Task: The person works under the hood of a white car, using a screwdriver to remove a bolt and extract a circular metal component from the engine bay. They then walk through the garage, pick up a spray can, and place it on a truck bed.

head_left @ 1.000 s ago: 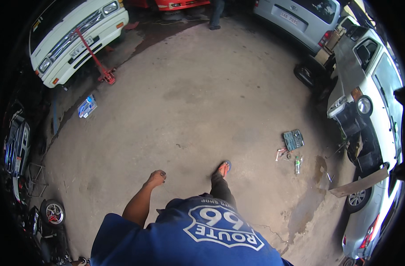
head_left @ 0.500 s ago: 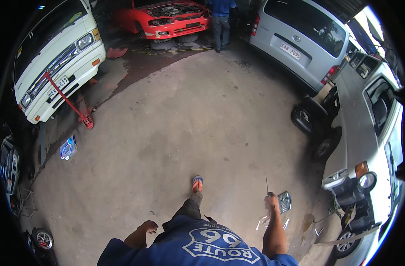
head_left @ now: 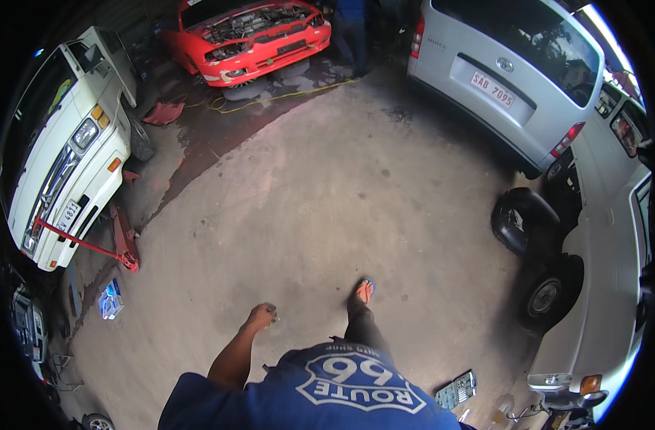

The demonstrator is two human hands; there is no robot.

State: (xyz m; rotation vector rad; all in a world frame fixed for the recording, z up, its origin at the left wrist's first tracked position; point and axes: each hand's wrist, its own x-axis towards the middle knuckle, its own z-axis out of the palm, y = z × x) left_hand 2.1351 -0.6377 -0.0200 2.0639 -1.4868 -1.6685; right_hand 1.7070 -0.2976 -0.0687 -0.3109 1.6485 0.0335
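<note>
My left hand [head_left: 261, 316] hangs in front of me over the concrete floor, left of my sandalled foot [head_left: 365, 289]. Its fingers are curled in. A small pale glint shows at the fingertips, too small to name. My right hand is out of sight, and so is the thin rod it held earlier. Down at the lower right, an open tool case [head_left: 456, 390] with rows of small tools lies on the floor, close to my right side.
A white truck [head_left: 73, 161] and a red floor jack [head_left: 128, 252] are at left, with a blue-and-white box [head_left: 111, 300] nearby. A red car [head_left: 266, 54], another person [head_left: 352, 32] and a silver van [head_left: 478, 54] stand ahead. Tires [head_left: 544, 297] sit by a vehicle [head_left: 607, 222] at right.
I have stepped forward, and the tool case sits lower in view. My left hand has swung forward. My right hand, with its thin rod, has left the view.
</note>
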